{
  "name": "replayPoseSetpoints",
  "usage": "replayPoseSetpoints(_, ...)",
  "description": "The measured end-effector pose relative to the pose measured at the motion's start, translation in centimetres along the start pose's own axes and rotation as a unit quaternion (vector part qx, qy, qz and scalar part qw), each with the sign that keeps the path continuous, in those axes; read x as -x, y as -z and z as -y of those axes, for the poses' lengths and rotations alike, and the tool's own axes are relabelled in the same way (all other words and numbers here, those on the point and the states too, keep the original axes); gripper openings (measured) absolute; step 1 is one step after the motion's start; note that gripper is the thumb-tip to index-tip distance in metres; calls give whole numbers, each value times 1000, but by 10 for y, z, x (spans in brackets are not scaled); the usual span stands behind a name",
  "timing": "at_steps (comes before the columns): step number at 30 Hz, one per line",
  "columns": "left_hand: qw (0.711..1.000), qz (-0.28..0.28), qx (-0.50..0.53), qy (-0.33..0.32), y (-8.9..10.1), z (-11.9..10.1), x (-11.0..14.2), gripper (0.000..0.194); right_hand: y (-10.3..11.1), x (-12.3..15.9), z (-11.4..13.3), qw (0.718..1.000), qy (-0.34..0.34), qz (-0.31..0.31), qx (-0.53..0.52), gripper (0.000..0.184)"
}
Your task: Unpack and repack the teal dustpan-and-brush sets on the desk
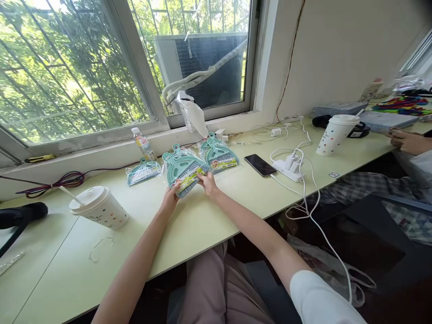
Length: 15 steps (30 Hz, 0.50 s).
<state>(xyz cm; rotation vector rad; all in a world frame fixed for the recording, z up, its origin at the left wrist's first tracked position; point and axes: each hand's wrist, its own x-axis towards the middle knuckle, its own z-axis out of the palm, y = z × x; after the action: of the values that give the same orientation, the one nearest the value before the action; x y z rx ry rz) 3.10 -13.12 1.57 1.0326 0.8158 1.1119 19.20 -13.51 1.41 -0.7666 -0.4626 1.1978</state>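
Dustpan set, wrapped, mint green: held in both hands. Left hand pinches its near-left corner; right hand clasps its right edge, thumb on top. Location: between the hands, neither clearly nearer, over the surface; contact with the surface cannot be told. Long axis: handle away toward the window, bristles toward the person, slightly aslant.

Counts:
- Other dustpan sets: one pile just beyond the right hand, layers uncertain; one flat set farther left, beyond the left hand.
- Drink bottle: one, behind the flat set.
- Lidded cups: two, left cup and right cup.
- Phone: one, screen up.
- Power strip: one, white, plugs inserted.
- Screwdriver: one, on the sill.
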Motion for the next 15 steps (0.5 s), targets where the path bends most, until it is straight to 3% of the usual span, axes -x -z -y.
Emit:
replayPoseSetpoints(3,1000,17,6,21,-1,3,5,54,-1,5,-2,1000,16,-4,-3,21)
replayPoseSetpoints(8,986,137,-11,97,-6,2,10,68,-1,9,7,998,31,-50,-22,22)
replayPoseSetpoints(13,1000,17,0,13,0,-2,3,46,-5,10,6,999,43,-21,-22,23)
replayPoseSetpoints(15,1000,11,-14,14,0,-1,4,46,-6,11,1,999,42,-8,-20,25)
